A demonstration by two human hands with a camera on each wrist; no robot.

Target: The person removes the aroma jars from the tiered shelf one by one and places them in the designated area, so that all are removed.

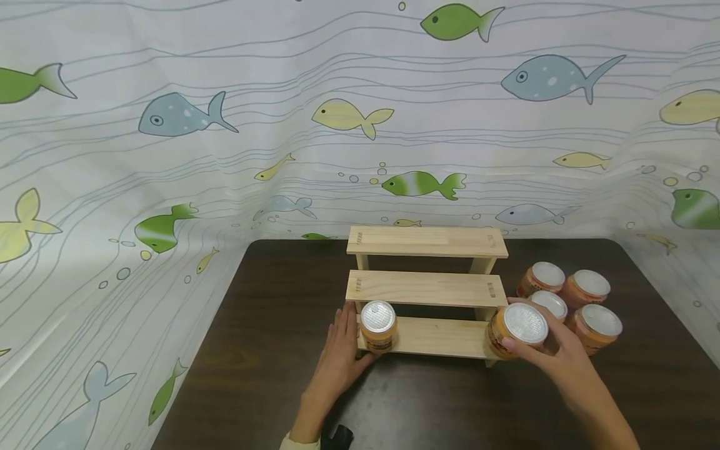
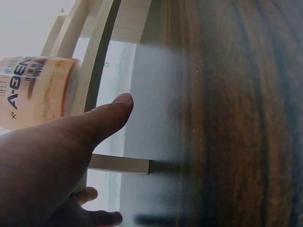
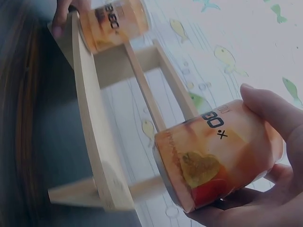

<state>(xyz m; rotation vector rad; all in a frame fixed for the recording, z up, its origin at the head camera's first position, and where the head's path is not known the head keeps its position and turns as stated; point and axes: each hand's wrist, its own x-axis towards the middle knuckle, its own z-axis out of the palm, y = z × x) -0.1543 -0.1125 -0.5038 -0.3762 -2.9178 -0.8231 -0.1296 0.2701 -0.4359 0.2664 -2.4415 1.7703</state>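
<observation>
A three-step wooden rack (image 1: 435, 336) stands on the table. One orange-labelled can (image 1: 378, 324) with a silvery lid sits upright at the left end of its lowest step. My left hand (image 1: 336, 357) lies against the rack's left end, fingers extended and the thumb near that can's base. My right hand (image 1: 565, 355) grips another can (image 1: 524, 325) by its sides, at the right end of the lowest step. In the right wrist view, a gap shows between this held can (image 3: 220, 156) and the step's board (image 3: 94, 137).
Several more cans (image 1: 590, 284) stand grouped on the dark table (image 1: 270, 325), to the right of the rack. A fish-patterned sheet (image 1: 253, 94) hangs behind and at both sides. A small black object (image 1: 340, 437) shows beside the left wrist.
</observation>
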